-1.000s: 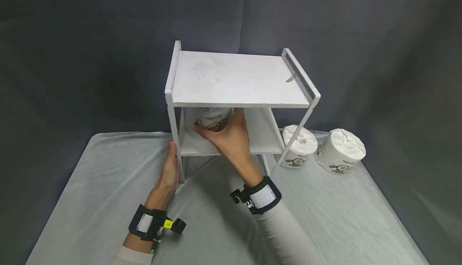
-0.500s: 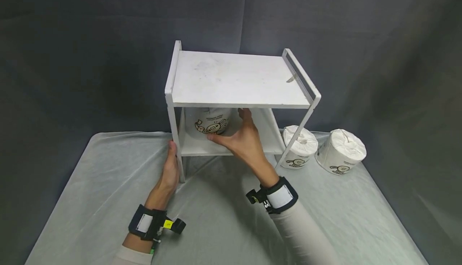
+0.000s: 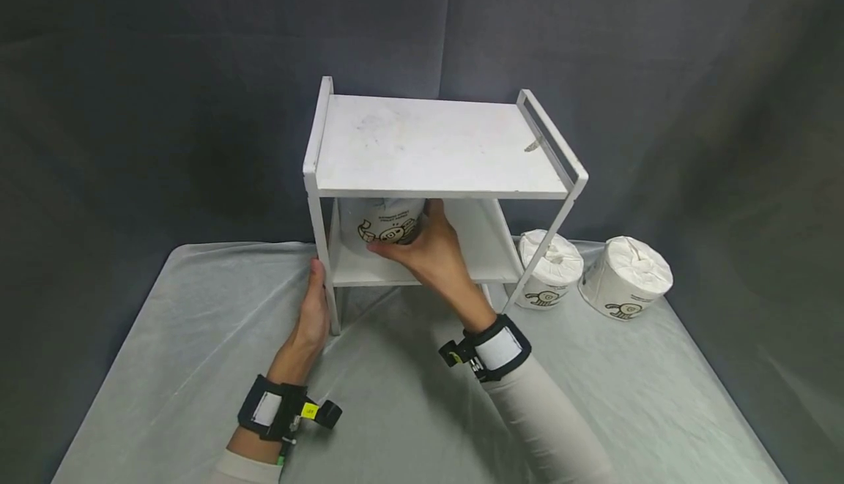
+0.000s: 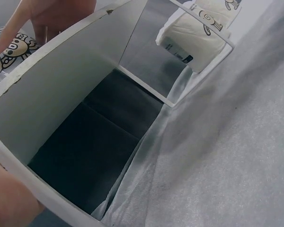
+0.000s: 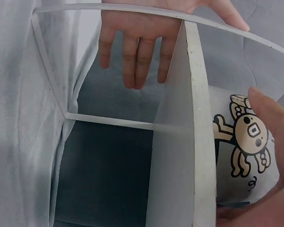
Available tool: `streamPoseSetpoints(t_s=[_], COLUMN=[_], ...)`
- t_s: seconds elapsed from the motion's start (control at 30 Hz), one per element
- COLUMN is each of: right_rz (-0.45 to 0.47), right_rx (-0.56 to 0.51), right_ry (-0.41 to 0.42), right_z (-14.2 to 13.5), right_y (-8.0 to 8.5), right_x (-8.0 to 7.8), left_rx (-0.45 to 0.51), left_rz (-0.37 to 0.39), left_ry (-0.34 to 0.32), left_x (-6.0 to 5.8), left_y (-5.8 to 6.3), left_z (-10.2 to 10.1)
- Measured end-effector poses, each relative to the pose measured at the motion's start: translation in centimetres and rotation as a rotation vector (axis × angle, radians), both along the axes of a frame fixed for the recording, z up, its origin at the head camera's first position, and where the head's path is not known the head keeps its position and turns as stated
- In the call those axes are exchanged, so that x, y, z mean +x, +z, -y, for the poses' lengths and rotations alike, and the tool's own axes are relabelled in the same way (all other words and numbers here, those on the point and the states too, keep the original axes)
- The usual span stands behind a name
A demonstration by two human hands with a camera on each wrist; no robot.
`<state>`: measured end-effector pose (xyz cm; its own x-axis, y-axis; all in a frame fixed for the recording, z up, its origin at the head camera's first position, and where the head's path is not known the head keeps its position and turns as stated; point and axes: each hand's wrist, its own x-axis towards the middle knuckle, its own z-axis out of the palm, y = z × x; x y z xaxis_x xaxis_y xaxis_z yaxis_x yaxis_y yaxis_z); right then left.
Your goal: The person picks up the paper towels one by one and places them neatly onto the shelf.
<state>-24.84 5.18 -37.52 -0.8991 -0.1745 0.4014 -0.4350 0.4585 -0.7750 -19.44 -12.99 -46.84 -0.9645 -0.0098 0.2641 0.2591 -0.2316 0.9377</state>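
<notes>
On the lower shelf of a small white rack, a paper-wrapped toilet roll with a cartoon print stands at the left, its top hidden under the upper shelf. My right hand reaches in from the front and grips this roll. The thumb lies across its front and the fingers go round its right side, partly hidden. Outside the rack, my left hand rests against the left front leg, its fingers straight in the right wrist view.
Two more wrapped toilet rolls, a nearer one partly behind the right leg and an outer one, stand right of the rack. A pale cloth covers the table. A dark curtain hangs behind.
My right hand first drew back to the right, off the toilet roll, then came back left onto it. The roll stays at about the same spot. My left hand has kept its place.
</notes>
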Motion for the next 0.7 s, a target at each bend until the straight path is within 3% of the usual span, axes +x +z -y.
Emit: streamPoseSetpoints(t_s=[0.43,0.7], right_rz=[-0.017,0.013], right_rx=[0.020,0.028], right_ry=[-0.039,-0.106], right_z=[1.0,1.8], right_y=[-0.3,-0.4], right_x=[-0.5,-0.7], left_rx=[-0.006,0.000], left_rz=[0.020,0.023], left_ry=[-0.012,-0.006], left_x=[0.0,0.1], left_y=[0.1,0.1], left_z=[0.1,0.0])
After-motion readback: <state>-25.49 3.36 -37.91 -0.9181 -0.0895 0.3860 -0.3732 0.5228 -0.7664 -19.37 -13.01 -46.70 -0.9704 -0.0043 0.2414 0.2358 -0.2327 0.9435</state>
